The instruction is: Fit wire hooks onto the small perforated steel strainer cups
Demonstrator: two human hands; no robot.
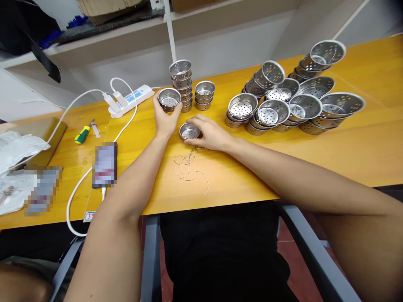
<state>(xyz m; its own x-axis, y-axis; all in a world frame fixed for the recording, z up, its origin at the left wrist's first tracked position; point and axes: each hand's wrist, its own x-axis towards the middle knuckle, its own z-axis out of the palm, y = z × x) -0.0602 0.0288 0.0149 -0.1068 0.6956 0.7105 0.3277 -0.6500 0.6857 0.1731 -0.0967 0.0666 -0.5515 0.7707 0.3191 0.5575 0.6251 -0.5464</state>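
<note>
In my left hand (166, 119) is a perforated metal cup (169, 100), its round mouth facing up, with thumb and fingers around its sides. My right hand (212, 133) grips a second perforated metal cup (189, 131), lower and closer to me, with fingers at its far rim and thumb at its near side. Several thin curved wires (185, 165) lie loose on the table just below that cup. Behind the left-hand cup rises a tall stack of similar cups (180, 71). A shorter stack (204, 91) stands to its right.
Many nested metal cups (272, 113) fill the table's right side. On the left are a white power strip (134, 100) with cables, a phone (105, 164), a green-and-yellow-handled tool (82, 135), plastic bags (19, 151) and another phone-like object (44, 191). A shelf (126, 33) runs behind.
</note>
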